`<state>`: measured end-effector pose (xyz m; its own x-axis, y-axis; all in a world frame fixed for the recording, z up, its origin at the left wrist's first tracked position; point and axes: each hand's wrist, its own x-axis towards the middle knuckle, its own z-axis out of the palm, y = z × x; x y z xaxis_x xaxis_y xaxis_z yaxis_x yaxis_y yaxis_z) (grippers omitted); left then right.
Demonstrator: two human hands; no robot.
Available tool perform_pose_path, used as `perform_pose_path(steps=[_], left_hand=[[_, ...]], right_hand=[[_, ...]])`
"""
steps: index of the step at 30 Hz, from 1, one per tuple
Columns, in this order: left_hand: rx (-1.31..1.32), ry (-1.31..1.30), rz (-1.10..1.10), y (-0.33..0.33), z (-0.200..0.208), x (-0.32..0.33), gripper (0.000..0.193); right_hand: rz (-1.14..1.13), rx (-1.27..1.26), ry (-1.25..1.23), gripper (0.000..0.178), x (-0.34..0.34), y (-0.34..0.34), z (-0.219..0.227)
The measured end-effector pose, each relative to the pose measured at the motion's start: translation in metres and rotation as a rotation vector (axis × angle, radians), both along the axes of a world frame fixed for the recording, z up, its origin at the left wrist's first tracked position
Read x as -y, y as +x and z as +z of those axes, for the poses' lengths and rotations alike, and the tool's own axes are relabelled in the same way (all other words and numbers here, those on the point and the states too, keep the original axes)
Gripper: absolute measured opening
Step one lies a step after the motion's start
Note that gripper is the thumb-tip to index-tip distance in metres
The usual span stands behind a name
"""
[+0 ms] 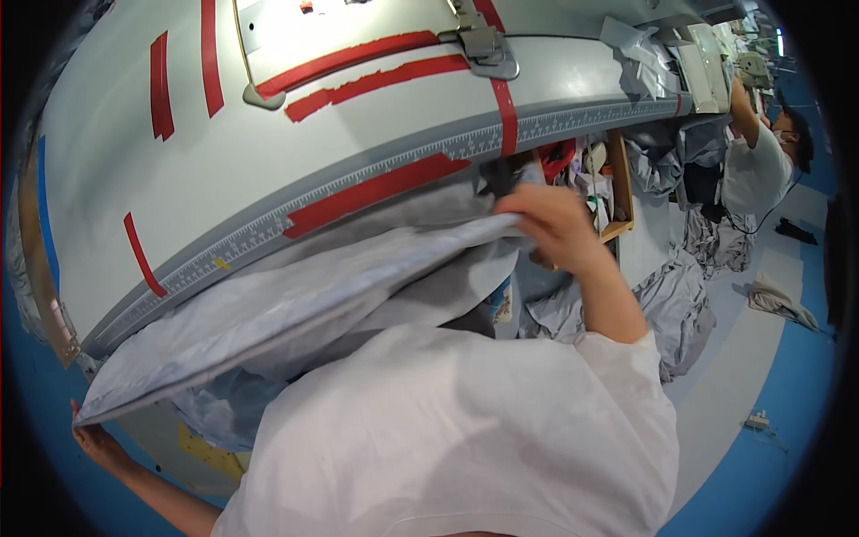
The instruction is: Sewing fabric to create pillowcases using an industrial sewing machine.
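Note:
A long piece of light grey fabric (295, 304) is stretched in front of me along the near edge of the worktable. My left hand (100, 445) pinches its far-left corner, low beside the table's end. At the other end, my right hand (548, 219) is closed on the fabric near the table edge; it is slightly blurred. Between the hands the upper edge runs fairly straight, and looser grey folds hang beneath it. Part of the fabric's lower side is hidden by my white shirt.
The white worktable (179, 192) carries a ruler strip (358, 170) and red tape along its front. A sewing machine bed plate (331, 36) sits at the top. Right are a wooden drawer (619, 183), heaped grey fabric (676, 313), and another person (761, 166) at work.

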<state>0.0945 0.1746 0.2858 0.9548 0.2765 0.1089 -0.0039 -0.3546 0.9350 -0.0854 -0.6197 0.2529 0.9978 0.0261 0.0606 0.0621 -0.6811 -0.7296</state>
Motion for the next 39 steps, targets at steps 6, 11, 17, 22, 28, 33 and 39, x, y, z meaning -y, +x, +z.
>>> perform_pose_path(steps=[6, 11, 17, 22, 28, 33, 39], left_hand=[[-0.057, 0.436, -0.124, 0.001, -0.028, 0.023, 0.040], [-0.320, -0.075, 0.148, 0.005, -0.079, 0.057, 0.043], [-0.166, 0.097, 0.191, 0.023, -0.077, 0.105, 0.021], [-0.251, 0.036, 0.338, 0.036, -0.078, 0.111, 0.021], [-0.217, -0.111, 0.378, 0.044, -0.084, 0.092, 0.021], [-0.294, -0.161, 0.418, 0.051, -0.080, 0.092, 0.020], [-0.374, 0.086, 0.216, 0.041, -0.081, 0.054, 0.021]], right_hand=[[-0.098, -0.119, -0.081, 0.013, 0.031, 0.026, 0.040], [-0.177, 0.022, -0.317, 0.014, 0.044, 0.039, -0.022], [-0.291, -0.172, -0.184, 0.013, 0.044, 0.057, -0.014], [-0.213, -0.069, -0.151, 0.009, 0.025, 0.072, -0.007], [-0.191, -0.106, -0.186, 0.009, 0.018, 0.082, 0.000], [-0.250, -0.189, -0.172, 0.009, 0.017, 0.086, 0.005], [-0.261, -0.144, -0.260, 0.006, 0.019, 0.085, 0.009]])
